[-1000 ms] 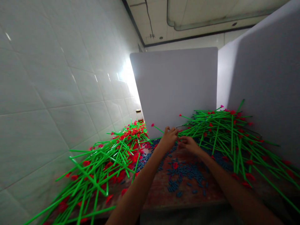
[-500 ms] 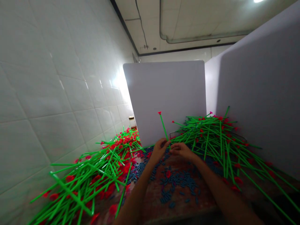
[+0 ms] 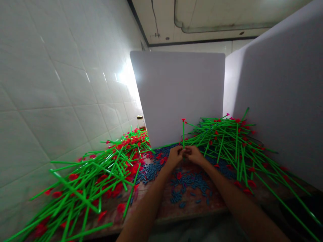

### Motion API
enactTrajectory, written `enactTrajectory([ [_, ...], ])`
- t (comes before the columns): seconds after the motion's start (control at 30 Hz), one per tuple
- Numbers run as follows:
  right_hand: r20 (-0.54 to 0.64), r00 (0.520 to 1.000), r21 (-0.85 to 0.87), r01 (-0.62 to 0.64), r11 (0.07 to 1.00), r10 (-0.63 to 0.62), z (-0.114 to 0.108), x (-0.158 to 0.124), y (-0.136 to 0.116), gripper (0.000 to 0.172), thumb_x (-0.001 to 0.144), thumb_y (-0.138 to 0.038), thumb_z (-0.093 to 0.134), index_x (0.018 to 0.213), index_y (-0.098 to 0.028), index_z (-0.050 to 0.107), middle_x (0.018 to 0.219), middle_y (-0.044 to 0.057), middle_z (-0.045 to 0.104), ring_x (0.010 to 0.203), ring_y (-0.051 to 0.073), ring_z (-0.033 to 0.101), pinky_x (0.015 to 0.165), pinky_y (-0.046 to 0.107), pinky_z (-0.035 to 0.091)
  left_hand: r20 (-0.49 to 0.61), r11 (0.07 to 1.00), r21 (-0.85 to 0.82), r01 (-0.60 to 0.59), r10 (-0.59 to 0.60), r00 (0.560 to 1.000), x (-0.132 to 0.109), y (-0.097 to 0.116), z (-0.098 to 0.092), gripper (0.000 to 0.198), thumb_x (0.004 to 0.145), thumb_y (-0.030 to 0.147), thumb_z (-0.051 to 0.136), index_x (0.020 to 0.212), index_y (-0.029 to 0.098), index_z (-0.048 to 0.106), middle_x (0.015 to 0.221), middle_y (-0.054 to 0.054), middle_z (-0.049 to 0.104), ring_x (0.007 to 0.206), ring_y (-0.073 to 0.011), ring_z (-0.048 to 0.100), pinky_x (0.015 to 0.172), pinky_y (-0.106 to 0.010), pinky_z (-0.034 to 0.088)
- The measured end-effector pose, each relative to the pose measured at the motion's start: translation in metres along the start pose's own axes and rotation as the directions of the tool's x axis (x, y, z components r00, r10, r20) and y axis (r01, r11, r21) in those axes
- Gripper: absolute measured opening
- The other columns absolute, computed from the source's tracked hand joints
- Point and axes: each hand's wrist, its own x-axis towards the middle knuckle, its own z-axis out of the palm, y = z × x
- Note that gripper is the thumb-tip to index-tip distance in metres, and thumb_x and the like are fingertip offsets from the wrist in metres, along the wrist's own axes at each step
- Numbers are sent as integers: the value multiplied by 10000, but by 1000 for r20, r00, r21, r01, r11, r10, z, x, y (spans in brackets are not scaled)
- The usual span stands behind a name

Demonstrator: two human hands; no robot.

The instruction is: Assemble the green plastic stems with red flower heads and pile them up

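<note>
Green stem (image 3: 183, 134) now upright, hands (image 3: 175, 155) close together

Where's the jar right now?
In the head view, the jar is left of centre, at the far end of the left heap of green sticks, between the tiled wall and the grey board's left edge.

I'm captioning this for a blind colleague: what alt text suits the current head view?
A person's left hand and right hand meet at the lower part of an upright, thin green stick with a red flared tip, above a worn reddish table strewn with small blue-grey pellets. Similar sticks lie in a left heap and a right heap.
</note>
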Motion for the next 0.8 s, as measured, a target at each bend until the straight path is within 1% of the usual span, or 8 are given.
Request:
enactTrajectory([
  [0.17,13,1000,-106,13,994,-12,2,1,0,226,639,-136,591,854,-132,660,814,47,696,785,204,649,727,311,498,-17,998,-46,31,-32,999,-3,-3,-1,244,819,277,495,651,133,597,607,2,539,611,-115,471,592,-213,328],
  [0.33,40,998,-141,46,989,-41,2,3,4,186,660,-154,594,834,-129,654,818,47,694,767,196,646,701,295,498,-31,998,-60,15,-16,999,-6,-5,0,268,813,303,496,621,134,575,582,9,509,594,-109,451,566,-204,311],
  [0.47,30,998,-206,67,976,-62,3,5,7,163,658,-137,584,807,-128,649,774,37,683,731,188,637,643,264,481,-58,999,-44,26,-29,998,-6,-8,1,280,809,315,484,608,135,559,584,9,500,592,-109,447,569,-205,314],
  [0.53,13,998,-202,68,977,-66,3,5,9,179,654,-137,593,823,-132,652,784,35,684,745,188,636,640,257,476,-63,998,-51,38,-41,997,-6,-8,2,291,812,331,468,616,136,559,591,6,500,599,-111,450,574,-206,318],
  [0.63,15,999,-148,42,988,-40,4,3,15,189,665,-165,612,845,-135,665,794,38,691,732,180,635,638,253,475,-51,996,-75,52,-56,997,-8,-9,1,348,825,389,444,609,138,550,575,9,483,587,-110,443,568,-205,313],
  [0.73,39,999,-111,9,994,-4,6,3,25,218,685,-233,641,872,-127,679,762,40,690,684,173,628,617,257,469,-25,995,-78,66,-68,997,-10,-11,-5,416,825,457,444,568,140,528,535,19,445,561,-105,423,549,-204,293],
  [0.8,25,1000,-106,-1,994,4,7,4,31,254,689,-268,657,899,-126,680,762,43,689,684,175,628,612,258,464,-12,995,-78,66,-67,998,-9,-14,-9,440,817,486,455,559,138,531,524,21,438,556,-104,419,544,-203,286],
])
